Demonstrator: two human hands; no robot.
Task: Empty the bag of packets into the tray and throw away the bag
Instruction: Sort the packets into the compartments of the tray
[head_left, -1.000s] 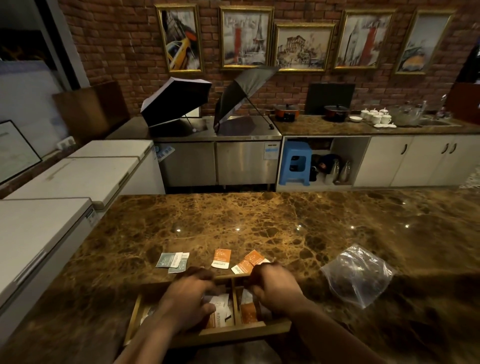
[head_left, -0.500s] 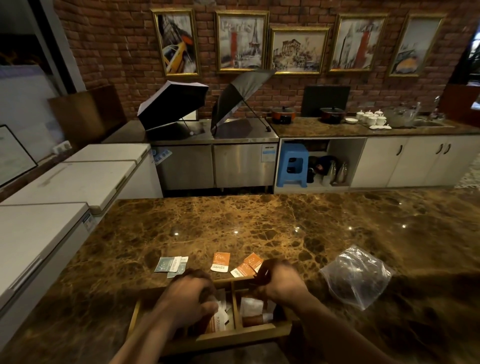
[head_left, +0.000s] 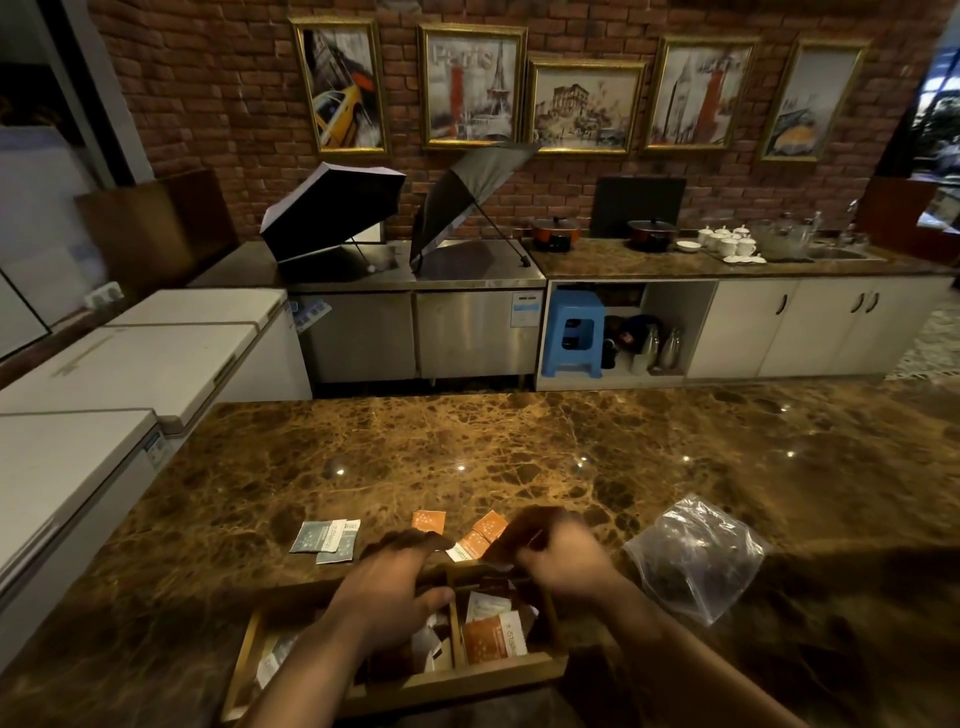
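I've got both hands over the wooden tray (head_left: 395, 693), which sits at the near edge of the marble counter (head_left: 519, 457) so it's within easy reach. The plastic bag (head_left: 696, 558) lies crumpled and slack on the counter, right of the tray & apart from it; looks emptied, prob parked there to keep it out of the sorting until it gets binned.

Packets are split up. An orange packet (head_left: 493, 636) & a white one stand in the right compartment, a pale one is in the left compartment, so I read this as sorting by kind. Some strays aren't in yet: two teal packets (head_left: 326, 540) overlapping on the counter just beyond the tray's far-left side, and loose orange packets (head_left: 429, 521) beyond its far edge, betw the hands.

Left hand (head_left: 387, 590): palm down over the middle of the tray, fingers curled toward the far rim, thumb near the divider. Can't tell if it holds anything.

Right hand (head_left: 558, 553): lifted above the tray's far-right corner, fingers bunched narrow, seems to pinch a dark packet, though it's blurred & dim so not certain.

Judgement: mid-task; strays to gather, bag not yet thrown.
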